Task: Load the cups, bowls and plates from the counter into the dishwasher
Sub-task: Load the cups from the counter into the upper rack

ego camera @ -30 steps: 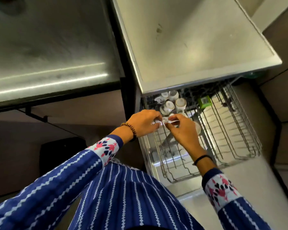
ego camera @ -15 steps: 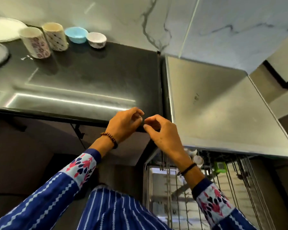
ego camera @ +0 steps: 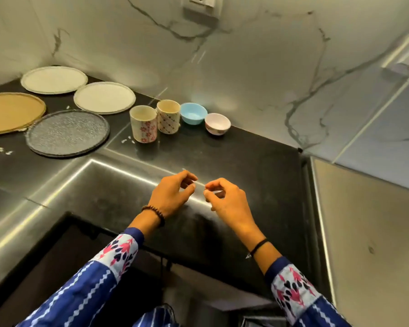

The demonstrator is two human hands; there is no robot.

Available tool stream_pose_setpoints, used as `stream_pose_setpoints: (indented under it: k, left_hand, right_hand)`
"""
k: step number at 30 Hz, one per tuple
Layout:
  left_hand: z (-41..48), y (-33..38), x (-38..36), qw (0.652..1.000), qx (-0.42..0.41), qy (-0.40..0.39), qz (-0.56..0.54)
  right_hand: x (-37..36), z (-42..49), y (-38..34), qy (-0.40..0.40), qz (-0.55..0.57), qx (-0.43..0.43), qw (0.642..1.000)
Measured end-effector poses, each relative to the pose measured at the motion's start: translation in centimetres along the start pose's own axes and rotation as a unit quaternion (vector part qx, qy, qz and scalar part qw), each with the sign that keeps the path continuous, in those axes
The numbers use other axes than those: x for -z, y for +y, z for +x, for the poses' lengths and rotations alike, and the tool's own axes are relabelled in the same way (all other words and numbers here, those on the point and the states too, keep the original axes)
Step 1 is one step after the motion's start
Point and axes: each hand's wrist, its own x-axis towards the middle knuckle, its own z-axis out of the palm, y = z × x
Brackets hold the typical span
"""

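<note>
counter [ego camera: 246,161]: dark stone, polished, glossy, mirrors a light strip
wall [ego camera: 246,55]: marble-look, smooth, grey veins
white plates [ego camera: 104,97]: matt, fine grain
grey plate [ego camera: 67,132]: pebbled, slight sheen
tan plate [ego camera: 10,112]: matt
cups [ego camera: 143,123]: glazed ceramic, printed
blue bowl [ego camera: 193,113]: smooth, maybe plastic, hard to tell
metal panel [ego camera: 368,232]: brushed, satin
sleeves [ego camera: 92,286]: printed cloth

Both your hands hover side by side above the black counter [ego camera: 246,159], fingers curled.
Your left hand [ego camera: 172,195] and right hand [ego camera: 226,200] sit over the counter's near part, knuckles up, fingertips facing each other across a small gap; each thumb nearly meets its curled fingers, holding nothing that shows. A beaded bracelet [ego camera: 154,212] rings your left wrist, a black band [ego camera: 259,245] your right.
</note>
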Motion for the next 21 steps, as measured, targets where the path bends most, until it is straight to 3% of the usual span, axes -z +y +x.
stream_pose_setpoints:
  k: [8, 14, 21]
  left_hand:
    - [7.4, -8.0, 7.6, 0.992, 0.086, 0.084, -0.023]
    - [11.9, -12.2, 10.4, 0.973, 0.143, 0.181, 0.006]
    - [16.9, -13.4, 12.6, 0.985, 0.084, 0.119, -0.097]
  right_hand:
    - [-6.5, 11.5, -4.0, -0.055, 0.003, -0.023, 0.998]
    - [-10.5, 17.5, -6.6, -0.104, 0.082, -0.066, 0.989]
    - [-14.0, 22.5, -8.2, -0.168, 0.121, -0.08, 0.975]
